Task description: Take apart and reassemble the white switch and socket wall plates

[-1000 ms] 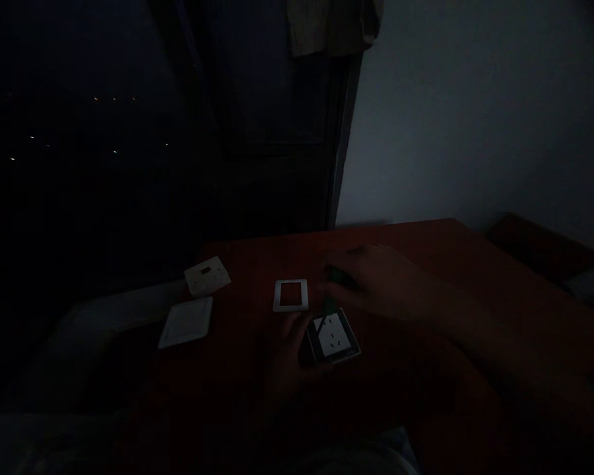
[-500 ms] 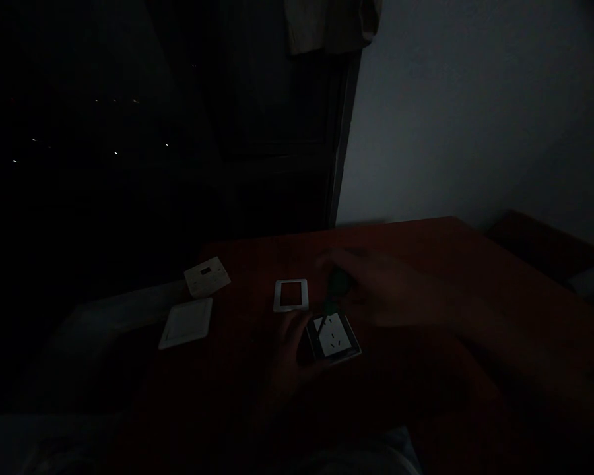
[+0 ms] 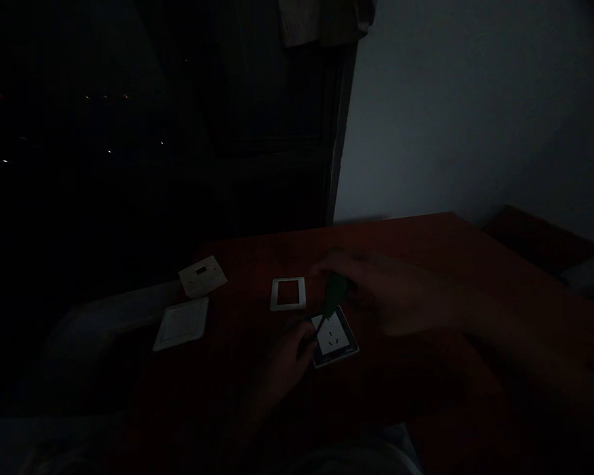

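A wall socket [image 3: 334,340] with a white slotted face and dark surround lies on the red-brown table [image 3: 400,237]. My right hand [image 3: 386,290] is wrapped round the green handle of a screwdriver [image 3: 335,291], held at a slant with its shaft reaching down to the socket's left side. Close by the screwdriver's tip, my left hand [image 3: 292,353] has thumb and fingers pinched together at the socket's left edge. What lies between those fingertips is too dark to make out.
Just beyond the socket lies a white square frame [image 3: 288,307]. Toward the table's left edge are a pale plate with a small rectangular hole [image 3: 202,280] and a white square panel [image 3: 182,323]. A grey wall [image 3: 450,119] rises behind the table; the room is very dark.
My left hand has gone from spread fingers around the socket's left side to a pinch near the screwdriver's tip. The screwdriver in my right hand has shifted slightly left and down.
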Motion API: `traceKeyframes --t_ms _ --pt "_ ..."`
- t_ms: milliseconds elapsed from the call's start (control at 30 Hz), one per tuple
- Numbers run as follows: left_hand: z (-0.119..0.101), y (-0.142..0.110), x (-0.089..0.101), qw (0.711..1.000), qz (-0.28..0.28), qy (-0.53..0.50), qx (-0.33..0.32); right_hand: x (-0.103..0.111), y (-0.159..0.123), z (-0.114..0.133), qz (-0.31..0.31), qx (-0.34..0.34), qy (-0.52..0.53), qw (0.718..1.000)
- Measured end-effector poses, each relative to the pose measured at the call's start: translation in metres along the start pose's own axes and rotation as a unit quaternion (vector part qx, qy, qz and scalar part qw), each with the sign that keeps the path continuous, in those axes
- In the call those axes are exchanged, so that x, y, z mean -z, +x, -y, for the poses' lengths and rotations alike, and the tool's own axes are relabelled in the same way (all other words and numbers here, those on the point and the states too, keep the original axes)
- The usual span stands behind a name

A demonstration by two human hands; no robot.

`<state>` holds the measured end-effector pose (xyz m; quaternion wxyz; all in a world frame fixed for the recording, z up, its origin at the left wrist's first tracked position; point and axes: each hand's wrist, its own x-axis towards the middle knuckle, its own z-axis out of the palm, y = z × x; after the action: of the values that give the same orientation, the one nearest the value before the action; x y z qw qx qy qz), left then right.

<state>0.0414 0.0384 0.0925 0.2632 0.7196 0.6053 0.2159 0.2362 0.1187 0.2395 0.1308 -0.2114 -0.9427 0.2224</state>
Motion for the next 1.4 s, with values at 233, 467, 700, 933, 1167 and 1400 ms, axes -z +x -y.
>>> traceKeyframes --t_ms 233,467,700,933,1167,1400 --pt "-0.009 0.005 0.009 0.998 0.030 0.060 0.004 -0.006 0.001 -0.001 -0.041 -0.075 -0.099 0.991" --pt "-0.014 0.009 0.011 0.995 0.062 0.075 0.032 -0.003 -0.006 -0.003 -0.032 -0.006 0.003 0.999" --pt "-0.024 0.004 0.017 0.994 0.056 0.084 0.038 -0.009 -0.009 -0.007 -0.058 -0.057 -0.053 0.995" --pt "-0.017 0.006 0.010 0.996 0.052 0.054 0.038 -0.003 -0.016 -0.001 -0.022 -0.010 0.014 1.000" --pt "-0.012 0.005 0.008 0.998 0.048 0.011 0.039 -0.008 -0.013 -0.004 -0.059 -0.030 -0.007 0.998" --pt "-0.024 0.007 0.015 0.994 0.061 0.075 0.052 -0.010 -0.021 -0.022 -0.087 -0.069 0.075 0.991"
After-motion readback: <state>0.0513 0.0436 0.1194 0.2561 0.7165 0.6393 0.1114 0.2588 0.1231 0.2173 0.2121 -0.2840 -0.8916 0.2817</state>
